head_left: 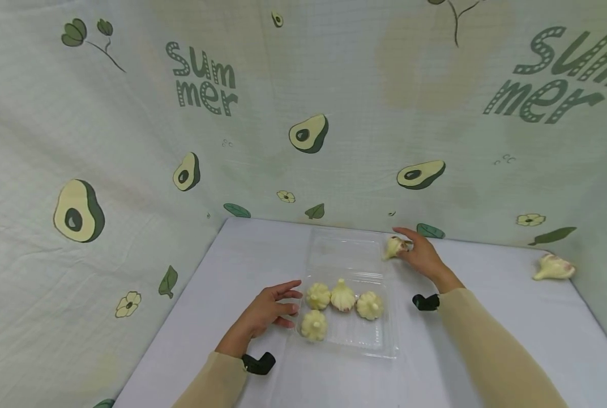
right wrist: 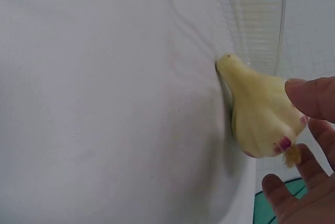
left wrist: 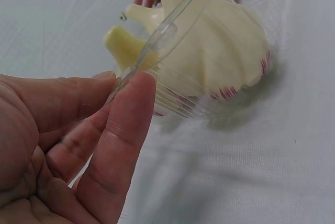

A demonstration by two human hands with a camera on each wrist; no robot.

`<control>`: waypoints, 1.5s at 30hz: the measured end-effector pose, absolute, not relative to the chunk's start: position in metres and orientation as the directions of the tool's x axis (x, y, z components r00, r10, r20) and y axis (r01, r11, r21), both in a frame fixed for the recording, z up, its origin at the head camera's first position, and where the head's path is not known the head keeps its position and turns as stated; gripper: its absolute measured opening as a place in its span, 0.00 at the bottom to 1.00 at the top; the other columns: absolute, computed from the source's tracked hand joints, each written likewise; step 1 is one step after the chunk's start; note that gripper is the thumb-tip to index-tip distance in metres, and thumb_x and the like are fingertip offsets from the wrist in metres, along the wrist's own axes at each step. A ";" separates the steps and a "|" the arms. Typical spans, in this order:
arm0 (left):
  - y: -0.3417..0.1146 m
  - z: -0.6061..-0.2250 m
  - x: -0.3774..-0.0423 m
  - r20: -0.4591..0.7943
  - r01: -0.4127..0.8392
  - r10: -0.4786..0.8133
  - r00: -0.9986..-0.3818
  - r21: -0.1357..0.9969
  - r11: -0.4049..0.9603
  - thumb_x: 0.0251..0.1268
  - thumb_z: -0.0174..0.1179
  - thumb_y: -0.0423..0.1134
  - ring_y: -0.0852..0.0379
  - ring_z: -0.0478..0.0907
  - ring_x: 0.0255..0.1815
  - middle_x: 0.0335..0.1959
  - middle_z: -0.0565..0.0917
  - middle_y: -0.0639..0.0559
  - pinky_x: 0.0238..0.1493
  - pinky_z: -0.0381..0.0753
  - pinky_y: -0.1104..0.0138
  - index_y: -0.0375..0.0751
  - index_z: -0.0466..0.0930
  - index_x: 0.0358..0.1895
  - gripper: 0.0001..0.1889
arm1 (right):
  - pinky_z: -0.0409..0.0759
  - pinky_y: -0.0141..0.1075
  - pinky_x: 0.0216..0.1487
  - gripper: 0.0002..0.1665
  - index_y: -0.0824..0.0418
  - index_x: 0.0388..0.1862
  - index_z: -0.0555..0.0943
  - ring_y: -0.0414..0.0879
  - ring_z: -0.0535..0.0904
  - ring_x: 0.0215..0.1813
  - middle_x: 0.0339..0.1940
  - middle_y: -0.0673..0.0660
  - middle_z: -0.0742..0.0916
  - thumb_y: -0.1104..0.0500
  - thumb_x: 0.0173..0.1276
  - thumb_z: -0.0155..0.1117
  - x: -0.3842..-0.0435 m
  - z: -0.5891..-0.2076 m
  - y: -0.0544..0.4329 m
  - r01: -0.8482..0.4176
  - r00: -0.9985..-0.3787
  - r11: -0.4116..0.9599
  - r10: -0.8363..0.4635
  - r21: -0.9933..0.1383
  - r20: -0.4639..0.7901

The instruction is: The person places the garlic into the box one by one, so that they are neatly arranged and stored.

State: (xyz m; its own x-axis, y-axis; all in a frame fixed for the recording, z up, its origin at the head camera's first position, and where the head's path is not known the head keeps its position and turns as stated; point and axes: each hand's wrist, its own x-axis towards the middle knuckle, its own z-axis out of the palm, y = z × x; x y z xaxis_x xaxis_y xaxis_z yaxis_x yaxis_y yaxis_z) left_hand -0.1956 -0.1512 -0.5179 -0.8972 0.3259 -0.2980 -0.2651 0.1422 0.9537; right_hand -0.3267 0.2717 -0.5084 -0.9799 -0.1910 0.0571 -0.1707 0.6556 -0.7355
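A clear plastic container [head_left: 346, 340] lies opened out on the table, its lid [head_left: 346, 249] folded back behind the tray. Several garlic bulbs [head_left: 342, 296] sit in the tray's left, middle and right. My left hand [head_left: 270, 309] is at the tray's left side; in the left wrist view its thumb and a finger [left wrist: 131, 114] pinch the clear rim [left wrist: 162, 35]. Beside the lid's right edge lies another garlic bulb [right wrist: 261, 111] on the cloth. My right hand [head_left: 423, 255] is around its root end, thumb [right wrist: 314, 98] over the bulb and fingers spread.
One more garlic bulb [head_left: 554, 267] lies at the table's far right edge. A white cloth [head_left: 252, 255] covers the table. Behind and to the left hangs a printed fabric sheet [head_left: 263, 164]. Each wrist wears a black device [head_left: 259, 364].
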 end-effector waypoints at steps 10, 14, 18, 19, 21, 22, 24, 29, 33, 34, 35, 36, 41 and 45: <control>-0.150 -0.518 -0.195 -0.301 -0.267 0.326 -0.896 0.952 0.147 0.72 0.66 0.28 0.52 0.86 0.44 0.70 0.77 0.38 0.36 0.91 0.63 0.44 0.67 0.81 0.36 | 0.64 0.68 0.76 0.37 0.66 0.75 0.74 0.72 0.68 0.76 0.74 0.74 0.75 0.72 0.65 0.65 -0.330 -0.528 0.274 -0.221 -0.973 0.648 -0.202 -0.729 0.114; -0.150 -0.519 -0.195 -0.301 -0.267 0.326 -0.896 0.953 0.144 0.72 0.66 0.28 0.55 0.86 0.43 0.69 0.78 0.38 0.36 0.91 0.63 0.44 0.67 0.81 0.36 | 0.72 0.64 0.67 0.38 0.68 0.73 0.75 0.72 0.75 0.66 0.69 0.76 0.78 0.72 0.61 0.69 -0.329 -0.532 0.277 -0.229 -0.973 0.680 -0.172 -0.697 0.151; -0.151 -0.519 -0.195 -0.298 -0.267 0.328 -0.896 0.954 0.138 0.72 0.66 0.27 0.55 0.86 0.44 0.69 0.78 0.38 0.36 0.91 0.63 0.44 0.67 0.81 0.36 | 0.72 0.64 0.65 0.39 0.69 0.72 0.72 0.71 0.74 0.65 0.68 0.76 0.78 0.70 0.60 0.69 -0.326 -0.533 0.281 -0.191 -0.982 0.697 -0.134 -0.691 0.135; -0.150 -0.519 -0.195 -0.298 -0.267 0.328 -0.897 0.954 0.137 0.72 0.66 0.27 0.55 0.86 0.44 0.69 0.78 0.38 0.36 0.91 0.63 0.45 0.67 0.81 0.36 | 0.71 0.64 0.67 0.39 0.69 0.73 0.71 0.70 0.74 0.66 0.69 0.76 0.77 0.70 0.61 0.69 -0.326 -0.534 0.282 -0.173 -0.985 0.694 -0.124 -0.699 0.120; -0.150 -0.519 -0.195 -0.297 -0.266 0.328 -0.897 0.954 0.137 0.72 0.66 0.27 0.55 0.86 0.45 0.69 0.78 0.38 0.37 0.91 0.63 0.45 0.67 0.81 0.36 | 0.71 0.64 0.68 0.39 0.68 0.74 0.69 0.70 0.73 0.67 0.70 0.75 0.75 0.68 0.63 0.69 -0.324 -0.535 0.284 -0.133 -0.991 0.692 -0.101 -0.709 0.088; -0.150 -0.519 -0.195 -0.296 -0.265 0.327 -0.897 0.955 0.137 0.72 0.66 0.27 0.55 0.86 0.45 0.69 0.78 0.38 0.37 0.91 0.63 0.45 0.67 0.81 0.36 | 0.71 0.64 0.68 0.39 0.68 0.74 0.68 0.70 0.73 0.68 0.72 0.75 0.74 0.67 0.64 0.70 -0.324 -0.535 0.285 -0.111 -0.994 0.690 -0.087 -0.716 0.071; -0.150 -0.519 -0.195 -0.297 -0.265 0.326 -0.898 0.954 0.139 0.72 0.66 0.27 0.55 0.86 0.44 0.69 0.78 0.38 0.37 0.91 0.63 0.45 0.68 0.81 0.36 | 0.73 0.62 0.66 0.40 0.69 0.74 0.66 0.69 0.74 0.67 0.72 0.75 0.73 0.64 0.66 0.71 -0.321 -0.536 0.287 -0.074 -0.997 0.688 -0.057 -0.722 0.047; -0.150 -0.519 -0.195 -0.296 -0.261 0.321 -0.900 0.954 0.147 0.72 0.66 0.27 0.55 0.86 0.42 0.69 0.78 0.38 0.36 0.91 0.63 0.46 0.68 0.81 0.36 | 0.75 0.54 0.60 0.40 0.69 0.71 0.64 0.68 0.78 0.64 0.71 0.75 0.76 0.57 0.68 0.73 -0.312 -0.537 0.291 -0.050 -0.998 0.683 -0.014 -0.729 0.055; -0.150 -0.519 -0.195 -0.296 -0.261 0.323 -0.899 0.954 0.148 0.72 0.66 0.28 0.55 0.86 0.42 0.70 0.78 0.38 0.36 0.91 0.63 0.45 0.68 0.81 0.36 | 0.75 0.51 0.56 0.40 0.66 0.75 0.68 0.67 0.78 0.60 0.68 0.74 0.79 0.54 0.69 0.73 -0.307 -0.538 0.295 -0.081 -0.996 0.712 -0.023 -0.698 0.092; -0.151 -0.519 -0.195 -0.298 -0.264 0.323 -0.898 0.953 0.147 0.72 0.66 0.27 0.55 0.86 0.43 0.70 0.78 0.38 0.36 0.91 0.63 0.45 0.67 0.81 0.36 | 0.75 0.52 0.55 0.40 0.66 0.76 0.69 0.67 0.77 0.59 0.67 0.74 0.79 0.54 0.70 0.73 -0.306 -0.538 0.295 -0.087 -0.995 0.719 -0.027 -0.689 0.097; -0.151 -0.519 -0.195 -0.299 -0.265 0.323 -0.898 0.953 0.147 0.72 0.66 0.27 0.55 0.86 0.43 0.70 0.78 0.38 0.37 0.91 0.63 0.45 0.67 0.81 0.36 | 0.75 0.53 0.55 0.40 0.66 0.76 0.70 0.67 0.77 0.58 0.66 0.75 0.79 0.54 0.71 0.72 -0.305 -0.539 0.296 -0.088 -0.995 0.725 -0.029 -0.683 0.097; -0.151 -0.518 -0.195 -0.300 -0.266 0.323 -0.898 0.953 0.147 0.72 0.66 0.27 0.55 0.86 0.44 0.70 0.77 0.38 0.37 0.91 0.63 0.45 0.67 0.81 0.36 | 0.75 0.55 0.56 0.39 0.65 0.77 0.71 0.67 0.76 0.59 0.65 0.76 0.79 0.54 0.71 0.72 -0.304 -0.539 0.297 -0.084 -0.995 0.727 -0.026 -0.681 0.095; -0.151 -0.519 -0.196 -0.303 -0.268 0.322 -0.897 0.952 0.149 0.72 0.65 0.28 0.55 0.85 0.45 0.70 0.78 0.38 0.37 0.91 0.63 0.45 0.67 0.81 0.36 | 0.72 0.64 0.63 0.38 0.68 0.75 0.70 0.70 0.74 0.62 0.66 0.77 0.76 0.52 0.73 0.70 -0.299 -0.541 0.299 -0.027 -0.997 0.728 0.030 -0.685 0.072; -0.151 -0.520 -0.197 -0.305 -0.269 0.323 -0.896 0.951 0.149 0.72 0.66 0.28 0.55 0.85 0.44 0.69 0.78 0.39 0.37 0.91 0.63 0.46 0.67 0.81 0.36 | 0.72 0.64 0.63 0.39 0.69 0.75 0.70 0.69 0.74 0.63 0.66 0.76 0.76 0.50 0.74 0.70 -0.294 -0.541 0.302 0.007 -0.996 0.732 0.068 -0.681 0.064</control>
